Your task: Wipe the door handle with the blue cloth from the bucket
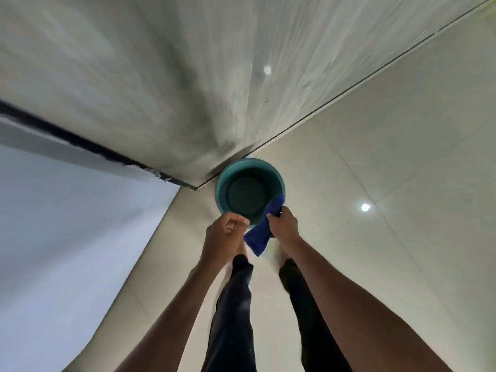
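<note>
Item: round teal plastic bucket (222,183), standing on the floor at centre, its far-left rim tucked against the bottom corner of the door. Interior dark; contents cannot be told.

Item: dark blue terry cloth (259,236), bunched, hanging in the air over the bucket's near-right rim. Its upper end lies across the rim line; its lower end dangles free between the two hands.

Item: right hand (284,221), fingers closed around the cloth's upper middle, knuckles toward the bucket.

Item: left hand (228,232), just beside the cloth's lower end, fingers curled loosely inward with thumb against forefinger. Whether it touches the cloth cannot be told; it holds nothing that shows.

Item: pale grey streaked door panel (166,76), filling the far and upper left, blurred. Its bottom edge runs as a thin dark line from the bucket away to the far right. No handle is in view.

Item: dark chipped door-frame edge (80,145), slanting from the left margin down to the bucket; a pale blue-white wall face (67,224) lies below it on the left.

Item: cream glossy floor tiles (389,170), open to the right and near right of the bucket, carrying two bright light reflections.

Item: dark trouser legs (233,304), standing near the bucket between the forearms.
</note>
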